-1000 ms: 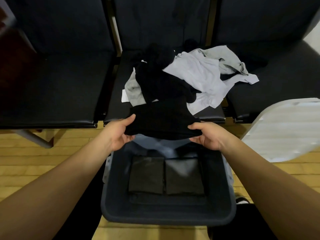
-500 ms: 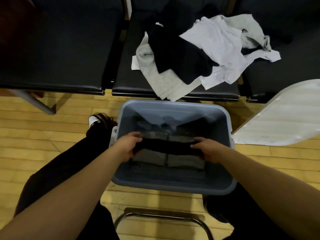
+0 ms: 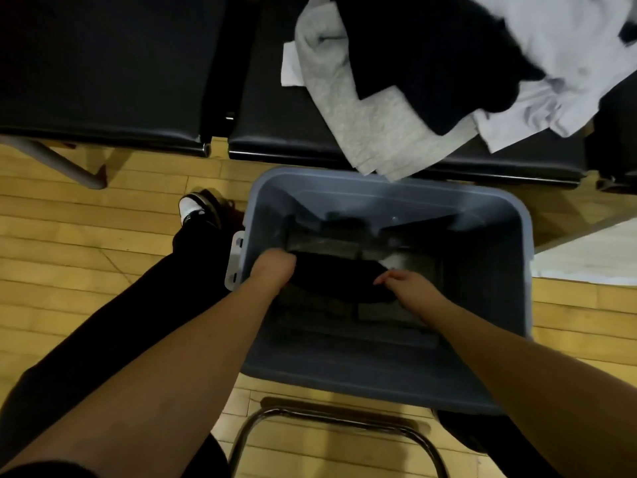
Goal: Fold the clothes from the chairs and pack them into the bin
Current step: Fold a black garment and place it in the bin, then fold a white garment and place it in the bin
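A grey plastic bin (image 3: 386, 377) stands on the wooden floor between my legs. Both hands are down inside it on a folded black garment (image 3: 337, 276). My left hand (image 3: 274, 269) grips its left end with curled fingers. My right hand (image 3: 405, 282) holds its right end, fingertips on the cloth. Dark folded clothes (image 3: 386, 312) lie under it on the bin's bottom. Unfolded clothes are heaped on the middle chair (image 3: 275, 108): a grey piece (image 3: 372, 125), a black piece (image 3: 424, 63) and a white piece (image 3: 565, 63).
A black chair (image 3: 103, 63) stands at the left of the row. The bin's white lid (image 3: 593, 257) leans at the right. A metal chair frame (image 3: 331, 419) curves just below the bin. My left shoe (image 3: 196, 207) is beside the bin.
My hands have carried the folded black garment from chair height down into the bin and now hold it low over the folded clothes. The view has tilted downward.
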{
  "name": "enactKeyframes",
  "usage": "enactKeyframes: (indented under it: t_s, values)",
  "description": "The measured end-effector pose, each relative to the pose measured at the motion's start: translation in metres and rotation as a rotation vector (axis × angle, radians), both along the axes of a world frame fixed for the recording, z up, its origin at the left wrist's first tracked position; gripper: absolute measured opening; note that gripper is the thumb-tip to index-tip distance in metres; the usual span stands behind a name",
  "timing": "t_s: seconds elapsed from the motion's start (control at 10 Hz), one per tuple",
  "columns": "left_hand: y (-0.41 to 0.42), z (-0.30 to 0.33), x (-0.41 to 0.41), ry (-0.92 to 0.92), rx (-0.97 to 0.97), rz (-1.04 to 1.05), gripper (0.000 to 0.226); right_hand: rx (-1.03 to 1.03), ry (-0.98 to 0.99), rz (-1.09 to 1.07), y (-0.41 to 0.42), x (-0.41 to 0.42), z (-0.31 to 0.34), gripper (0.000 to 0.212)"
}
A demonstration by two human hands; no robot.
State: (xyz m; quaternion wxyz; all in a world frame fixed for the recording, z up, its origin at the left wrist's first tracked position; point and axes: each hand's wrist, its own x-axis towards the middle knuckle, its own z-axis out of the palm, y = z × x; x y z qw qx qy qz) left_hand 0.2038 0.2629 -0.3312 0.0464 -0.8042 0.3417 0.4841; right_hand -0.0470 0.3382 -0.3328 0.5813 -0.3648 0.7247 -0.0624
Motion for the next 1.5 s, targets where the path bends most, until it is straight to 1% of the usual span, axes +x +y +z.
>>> enactKeyframes:
  t_s: [0.1, 0.2, 0.3, 0.4, 0.5, 0.7, 0.8, 0.9, 1.0, 1.1, 1.2, 1.3, 1.4, 1.5]
  values:
    - [-0.013, -0.012, -0.007, -0.15, -0.008, -0.351, 0.037, -0.018, -0.039, 0.042, -0.018, 0.008, -0.02, 0.029]
    - [-0.008, -0.031, -0.009, -0.153, 0.038, -0.323, 0.04, 0.02, -0.03, 0.166, -0.026, 0.021, -0.051, 0.033]
    - [0.001, -0.057, -0.007, -0.173, 0.162, -0.4, 0.046, 0.123, -0.028, 0.217, -0.015, 0.036, -0.089, 0.035]
    - [0.009, -0.076, -0.005, -0.189, 0.2, -0.462, 0.04, 0.146, -0.024, 0.238, 0.003, 0.045, -0.112, 0.036]
    - [0.014, -0.082, -0.002, -0.215, 0.206, -0.472, 0.038, 0.093, -0.013, 0.199, 0.018, 0.048, -0.122, 0.034]
    - [0.022, -0.086, -0.003, -0.277, 0.13, -0.565, 0.032, 0.019, 0.047, 0.149, 0.036, 0.058, -0.13, 0.035]
    - [0.023, -0.09, -0.001, -0.295, 0.17, -0.642, 0.033, 0.082, 0.013, 0.124, 0.043, 0.064, -0.134, 0.037]
    - [0.021, -0.087, 0.002, -0.293, 0.211, -0.661, 0.031, 0.214, -0.03, 0.176, 0.043, 0.065, -0.135, 0.042]
    - [0.019, -0.084, 0.001, -0.272, 0.275, -0.675, 0.034, 0.362, 0.004, 0.362, 0.04, 0.063, -0.129, 0.045]
    - [0.018, -0.071, -0.003, -0.236, 0.391, -0.715, 0.039, 0.417, 0.107, 0.486, 0.039, 0.058, -0.119, 0.041]
    - [0.021, -0.049, -0.007, -0.188, 0.262, -0.571, 0.037, 0.369, 0.121, 0.475, 0.035, 0.048, -0.107, 0.039]
    - [0.023, -0.035, -0.012, -0.064, 0.181, -0.472, 0.034, 0.278, 0.091, 0.434, 0.025, 0.037, -0.08, 0.027]
    - [0.023, -0.005, -0.026, 0.13, 0.107, -0.353, 0.023, 0.224, 0.084, 0.474, 0.012, 0.023, -0.04, 0.031]
    - [0.019, 0.034, -0.045, 0.235, -0.015, -0.365, 0.021, 0.153, 0.093, 0.501, 0.001, 0.006, 0.005, 0.032]
